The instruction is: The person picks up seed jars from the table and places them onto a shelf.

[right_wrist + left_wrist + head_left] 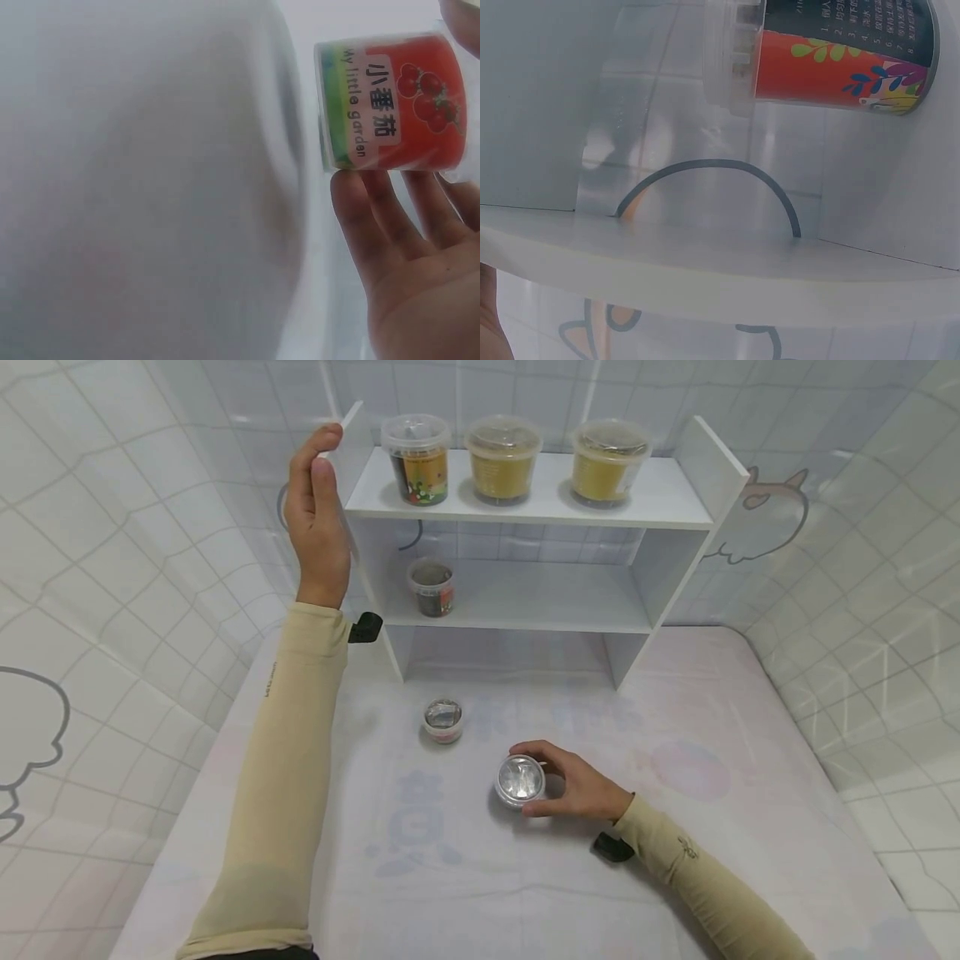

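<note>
My right hand (573, 783) grips a small clear-lidded plastic tub (521, 779) by its sides, low over the table cloth. In the right wrist view this tub (397, 105) has a red label with tomatoes and "My little garden"; fingers are beneath it, and part of a digit shows at top right. My raised left hand (321, 531) rests along the outer side of the shelf unit's left panel (352, 443), holding no tub. A dark, colourful tub (418, 464) stands nearest on the top shelf. Another lidded tub (443, 720) sits on the cloth, left of the right hand.
Two tubs with yellow contents, a middle one (503, 464) and a right one (609, 464), share the white top shelf (555, 514). One dark tub (432, 587) stands at the left of the middle shelf (540, 597). Tiled-pattern sheeting (870, 610) surrounds the table.
</note>
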A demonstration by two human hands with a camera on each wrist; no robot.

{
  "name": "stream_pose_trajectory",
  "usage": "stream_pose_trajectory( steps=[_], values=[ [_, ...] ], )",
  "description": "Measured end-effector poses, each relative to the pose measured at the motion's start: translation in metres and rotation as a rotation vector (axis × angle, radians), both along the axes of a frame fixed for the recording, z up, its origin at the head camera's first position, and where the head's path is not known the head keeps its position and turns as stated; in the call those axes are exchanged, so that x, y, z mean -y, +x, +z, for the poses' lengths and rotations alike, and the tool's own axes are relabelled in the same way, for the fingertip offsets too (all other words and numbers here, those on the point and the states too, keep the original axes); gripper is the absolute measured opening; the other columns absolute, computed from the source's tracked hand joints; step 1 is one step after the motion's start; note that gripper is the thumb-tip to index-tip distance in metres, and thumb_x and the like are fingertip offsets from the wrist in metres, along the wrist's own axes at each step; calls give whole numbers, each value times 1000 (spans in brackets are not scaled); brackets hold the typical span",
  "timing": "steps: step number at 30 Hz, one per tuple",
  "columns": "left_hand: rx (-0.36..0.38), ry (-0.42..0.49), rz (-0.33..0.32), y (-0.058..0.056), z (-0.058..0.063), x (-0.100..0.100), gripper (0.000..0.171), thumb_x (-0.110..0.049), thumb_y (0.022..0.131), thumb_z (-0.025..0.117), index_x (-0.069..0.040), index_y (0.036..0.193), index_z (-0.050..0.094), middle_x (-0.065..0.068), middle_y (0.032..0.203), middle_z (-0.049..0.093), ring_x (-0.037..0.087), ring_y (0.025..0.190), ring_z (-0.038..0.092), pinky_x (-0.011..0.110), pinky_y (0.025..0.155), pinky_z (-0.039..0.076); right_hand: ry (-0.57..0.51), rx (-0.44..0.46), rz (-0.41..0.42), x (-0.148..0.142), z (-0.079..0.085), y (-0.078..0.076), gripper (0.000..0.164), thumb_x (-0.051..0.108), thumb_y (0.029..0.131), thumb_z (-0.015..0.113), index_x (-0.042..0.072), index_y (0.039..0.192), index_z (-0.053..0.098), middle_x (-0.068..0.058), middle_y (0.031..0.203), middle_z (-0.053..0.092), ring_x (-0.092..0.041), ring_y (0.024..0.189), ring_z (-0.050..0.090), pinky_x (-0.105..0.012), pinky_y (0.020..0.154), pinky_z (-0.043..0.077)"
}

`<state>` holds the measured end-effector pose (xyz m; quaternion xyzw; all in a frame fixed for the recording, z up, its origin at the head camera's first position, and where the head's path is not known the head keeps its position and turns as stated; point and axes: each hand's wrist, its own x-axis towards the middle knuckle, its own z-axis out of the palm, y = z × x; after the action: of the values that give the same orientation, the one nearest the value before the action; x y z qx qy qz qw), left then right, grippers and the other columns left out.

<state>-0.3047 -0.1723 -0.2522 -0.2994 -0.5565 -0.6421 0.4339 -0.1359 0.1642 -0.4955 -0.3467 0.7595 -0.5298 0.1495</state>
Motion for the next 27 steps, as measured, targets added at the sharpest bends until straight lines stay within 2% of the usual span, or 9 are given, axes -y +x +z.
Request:
stream_pose_trajectory(
  steps=[6, 14, 21, 27],
  values=[
    [-1, 14, -20, 2, 1, -1, 36, 12, 105, 30, 3, 120, 62, 13, 132, 61, 23, 134, 48, 36, 120, 29, -15, -21, -33, -1, 8, -6, 81, 22, 79, 91, 10, 146, 47, 1, 139, 56, -21, 125, 56, -42, 106, 48],
    [0, 2, -1, 2, 1, -1, 35, 12, 105, 31, 3, 120, 62, 14, 133, 61, 22, 134, 49, 36, 120, 30, -65, -42, -119, 3, 24, -13, 82, 5, 76, 90, 6, 146, 48, -5, 141, 55, -23, 123, 55, -44, 106, 48],
    [-5, 6, -11, 1, 1, 1, 36, 12, 105, 31, 4, 120, 62, 14, 132, 61, 22, 133, 49, 37, 120, 30, -89, -53, -114, 15, 57, -8, 77, 2, 79, 87, -4, 144, 47, -15, 142, 53, -21, 126, 54, -45, 106, 48],
    [-9, 14, -22, -1, 0, 1, 36, 12, 105, 31, 3, 120, 63, 13, 132, 61, 23, 133, 49, 37, 120, 30, -112, -67, -137, 14, 63, -13, 77, 2, 79, 87, -2, 144, 47, -14, 143, 52, -21, 126, 53, -43, 105, 48]
  ],
)
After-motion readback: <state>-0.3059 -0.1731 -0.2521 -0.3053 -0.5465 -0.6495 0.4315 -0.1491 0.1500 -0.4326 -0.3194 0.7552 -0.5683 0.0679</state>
